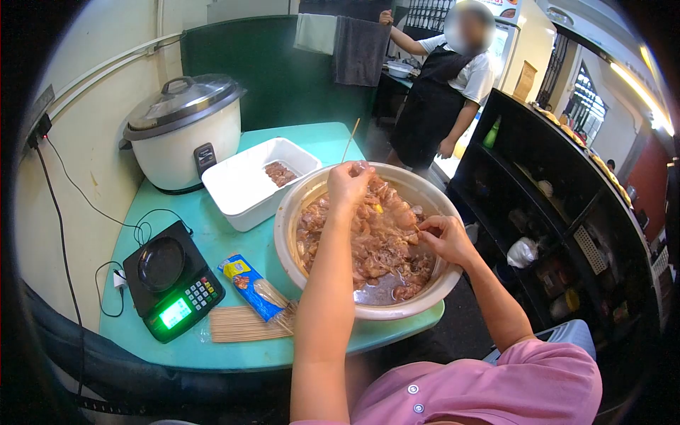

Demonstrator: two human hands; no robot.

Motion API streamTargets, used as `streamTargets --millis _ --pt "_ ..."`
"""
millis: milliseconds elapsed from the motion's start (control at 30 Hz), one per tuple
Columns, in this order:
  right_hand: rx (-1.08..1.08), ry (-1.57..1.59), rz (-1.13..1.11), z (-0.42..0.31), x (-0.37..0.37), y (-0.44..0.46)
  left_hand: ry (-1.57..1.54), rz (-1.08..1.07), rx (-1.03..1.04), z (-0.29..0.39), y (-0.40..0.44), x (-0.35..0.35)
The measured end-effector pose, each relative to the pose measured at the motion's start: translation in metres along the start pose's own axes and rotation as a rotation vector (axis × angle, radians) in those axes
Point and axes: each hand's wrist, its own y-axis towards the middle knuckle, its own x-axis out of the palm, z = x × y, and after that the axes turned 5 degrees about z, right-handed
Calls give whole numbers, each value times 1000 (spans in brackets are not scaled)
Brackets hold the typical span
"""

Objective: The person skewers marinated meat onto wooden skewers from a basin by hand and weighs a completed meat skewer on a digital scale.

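A large round basin (286, 244) holds raw marinated meat (368, 248) in some liquid. Above its far side my left hand (348, 185) is closed, with a thin bamboo skewer (350, 140) sticking up from the fingers. A slice of meat (393, 207) stretches between my two hands. My right hand (449, 239), at the basin's right side, pinches that slice at its near end. Whether the skewer's point has gone into the slice is hidden by my left fingers. Behind the basin, a white tray (237, 185) contains a small group of meat pieces (279, 174).
A rice cooker (185, 134) stands at the back left of the green table (170, 205). Nearer lie a lit digital scale (173, 283), a blue skewer packet (251, 287) and loose bamboo skewers (244, 324). Dark shelves (531, 205) are on the right; another person (443, 85) stands behind.
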Motion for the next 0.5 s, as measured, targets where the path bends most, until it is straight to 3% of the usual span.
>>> streamTargets --millis 500 --pt "-25 4 14 8 3 0 -10 14 -7 -10 4 2"
